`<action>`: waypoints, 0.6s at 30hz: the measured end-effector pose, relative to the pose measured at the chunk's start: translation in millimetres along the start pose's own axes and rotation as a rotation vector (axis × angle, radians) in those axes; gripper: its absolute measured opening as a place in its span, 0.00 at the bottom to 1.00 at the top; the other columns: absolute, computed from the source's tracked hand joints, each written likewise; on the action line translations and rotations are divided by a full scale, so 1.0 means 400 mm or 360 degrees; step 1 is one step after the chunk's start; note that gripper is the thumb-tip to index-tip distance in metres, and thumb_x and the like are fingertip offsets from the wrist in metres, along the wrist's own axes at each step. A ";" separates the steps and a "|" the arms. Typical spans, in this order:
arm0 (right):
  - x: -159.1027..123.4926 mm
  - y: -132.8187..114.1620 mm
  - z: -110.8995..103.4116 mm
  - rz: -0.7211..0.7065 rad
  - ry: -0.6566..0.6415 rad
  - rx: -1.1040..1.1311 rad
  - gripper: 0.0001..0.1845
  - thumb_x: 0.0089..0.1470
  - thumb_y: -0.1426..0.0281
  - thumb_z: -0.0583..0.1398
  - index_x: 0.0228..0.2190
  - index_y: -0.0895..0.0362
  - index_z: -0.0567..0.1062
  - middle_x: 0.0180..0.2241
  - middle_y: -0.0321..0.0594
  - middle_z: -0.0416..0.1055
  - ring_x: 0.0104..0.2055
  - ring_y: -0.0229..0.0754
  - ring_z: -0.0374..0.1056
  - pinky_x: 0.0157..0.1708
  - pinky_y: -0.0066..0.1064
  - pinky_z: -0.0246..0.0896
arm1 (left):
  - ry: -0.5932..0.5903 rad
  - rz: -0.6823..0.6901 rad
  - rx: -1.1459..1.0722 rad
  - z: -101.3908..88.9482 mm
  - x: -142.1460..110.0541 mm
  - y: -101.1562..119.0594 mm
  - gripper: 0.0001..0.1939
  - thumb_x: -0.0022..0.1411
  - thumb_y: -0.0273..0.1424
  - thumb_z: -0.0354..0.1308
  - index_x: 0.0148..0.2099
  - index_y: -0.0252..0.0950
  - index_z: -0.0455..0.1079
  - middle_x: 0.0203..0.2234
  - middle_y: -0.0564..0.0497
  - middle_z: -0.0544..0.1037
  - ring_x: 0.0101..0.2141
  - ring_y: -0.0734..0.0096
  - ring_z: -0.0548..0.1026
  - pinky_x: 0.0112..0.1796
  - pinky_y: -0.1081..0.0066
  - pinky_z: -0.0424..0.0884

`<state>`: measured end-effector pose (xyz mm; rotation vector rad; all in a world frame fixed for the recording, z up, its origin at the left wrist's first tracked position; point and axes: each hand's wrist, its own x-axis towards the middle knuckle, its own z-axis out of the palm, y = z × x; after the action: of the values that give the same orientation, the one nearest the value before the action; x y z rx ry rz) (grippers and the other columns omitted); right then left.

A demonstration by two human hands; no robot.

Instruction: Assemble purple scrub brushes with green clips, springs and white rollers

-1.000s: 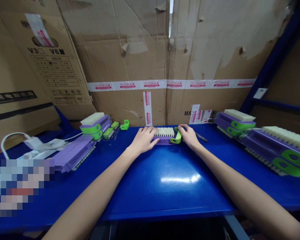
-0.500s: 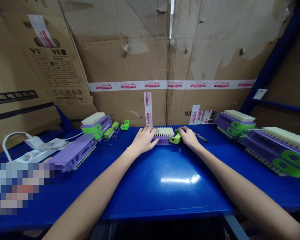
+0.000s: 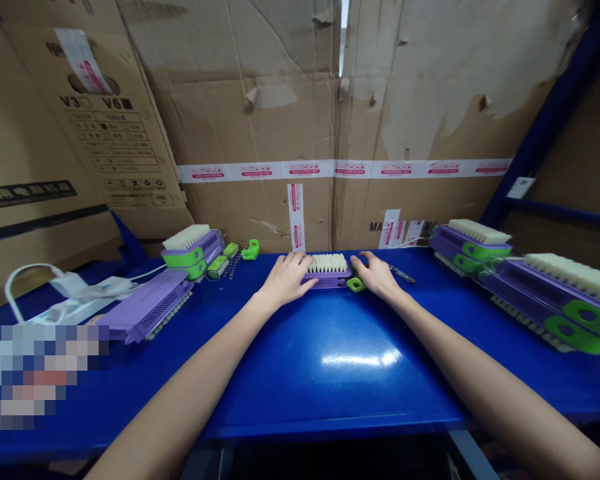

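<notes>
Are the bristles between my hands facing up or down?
Up: the pale bristles stand above the purple body, which your left hand holds.

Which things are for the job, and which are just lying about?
Probably for the job:
purple brush, gripped by the left hand
green piece by the right hand

Probably just lying about:
white power strip
slim dark thing

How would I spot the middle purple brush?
Find the blue table and follow it back toward the cardboard wall. Midway across sits a purple brush with pale bristles; unlike the brushes at either side, it lies between the left hand and right hand.
</notes>
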<state>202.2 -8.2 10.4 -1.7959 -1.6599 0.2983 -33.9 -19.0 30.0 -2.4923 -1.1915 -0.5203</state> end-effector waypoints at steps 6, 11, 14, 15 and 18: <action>-0.009 -0.004 -0.024 -0.0194 -0.0211 0.0144 0.38 0.54 0.47 0.51 0.57 0.60 0.61 0.51 0.54 0.67 0.53 0.52 0.64 0.52 0.41 0.58 | 0.0003 0.0018 0.0010 -0.001 0.001 -0.007 0.23 0.61 0.43 0.51 0.53 0.34 0.62 0.48 0.41 0.70 0.47 0.56 0.67 0.46 0.59 0.63; -0.018 -0.002 -0.030 -0.0376 -0.0376 0.0272 0.49 0.43 0.47 0.62 0.60 0.58 0.55 0.53 0.52 0.64 0.48 0.50 0.67 0.48 0.42 0.62 | -0.0029 -0.0051 0.0066 -0.010 0.000 -0.017 0.22 0.61 0.42 0.52 0.53 0.35 0.63 0.47 0.41 0.70 0.46 0.55 0.68 0.44 0.59 0.64; -0.017 0.005 -0.021 -0.0463 -0.0482 0.0339 0.56 0.36 0.54 0.68 0.61 0.58 0.51 0.54 0.53 0.61 0.45 0.48 0.68 0.47 0.41 0.63 | -0.0056 -0.0096 0.0064 -0.013 -0.001 -0.029 0.22 0.61 0.42 0.52 0.53 0.35 0.63 0.46 0.41 0.71 0.46 0.55 0.68 0.44 0.58 0.64; -0.016 0.008 -0.017 -0.0485 -0.0497 0.0358 0.57 0.35 0.56 0.69 0.62 0.58 0.51 0.53 0.53 0.61 0.45 0.48 0.68 0.47 0.41 0.63 | -0.0062 -0.0101 0.0061 -0.013 -0.001 -0.033 0.22 0.61 0.42 0.52 0.52 0.35 0.63 0.46 0.41 0.71 0.46 0.55 0.68 0.44 0.58 0.64; -0.010 0.017 -0.003 -0.0527 -0.0465 0.0356 0.53 0.37 0.61 0.69 0.61 0.58 0.53 0.51 0.51 0.64 0.44 0.47 0.68 0.48 0.41 0.62 | -0.0070 -0.0094 0.0053 -0.012 -0.002 -0.043 0.22 0.61 0.42 0.52 0.53 0.34 0.63 0.47 0.42 0.70 0.45 0.55 0.69 0.44 0.58 0.65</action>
<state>207.7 -12.3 6.0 -1.3349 -2.0031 0.5920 -49.0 -11.5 36.2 -2.4589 -1.2830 -0.4592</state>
